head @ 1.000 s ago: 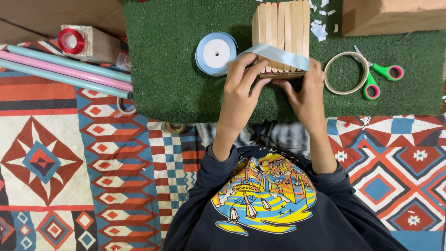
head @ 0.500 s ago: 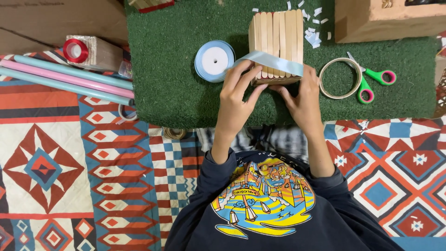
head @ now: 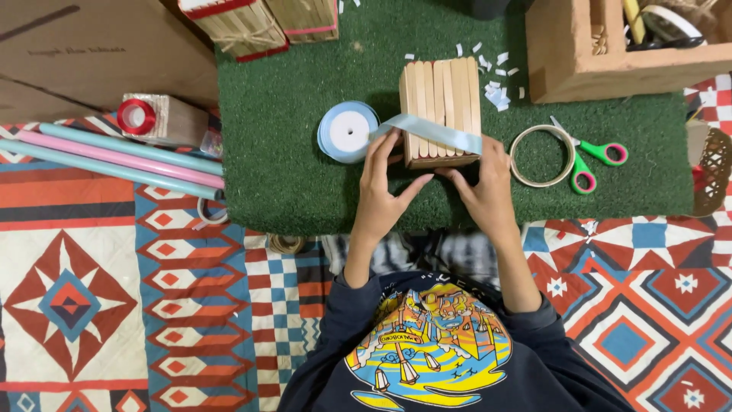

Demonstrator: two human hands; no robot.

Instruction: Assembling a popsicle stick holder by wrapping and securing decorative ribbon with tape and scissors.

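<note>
box: stick box (head: 441, 111) sits on the green mat (head: 290, 152), dead ahead of me, near edge between my two hands
ribbon: pale blue ribbon (head: 431, 131) runs from the spool (head: 348, 131) on the left, slants across the top of the box, ends at the right edge
left hand: my left hand (head: 379, 194) has fingers together, pinching the ribbon where it leaves the spool side, just at the box's left face
right hand: my right hand (head: 486, 191) is pressed on the box's right front corner, thumb pinning the ribbon end; fingers closed against wood, not spread
slack: ribbon looks taut across the top but angled, not square to the sticks
how to do it well: I reckon keep the right thumb locked as anchor, pull only with the left; level the band parallel to the box edge before wrapping down the side
risk: box is light, likely to slide on the mat if I tug hard; spool may roll and feed slack
nearby: tape ring (head: 542, 156) and green-pink scissors (head: 596, 158) just right of my right hand, not touching; paper scraps (head: 496, 91) beside the box
unknown: cannot tell if the ribbon end is glued or only held
</note>
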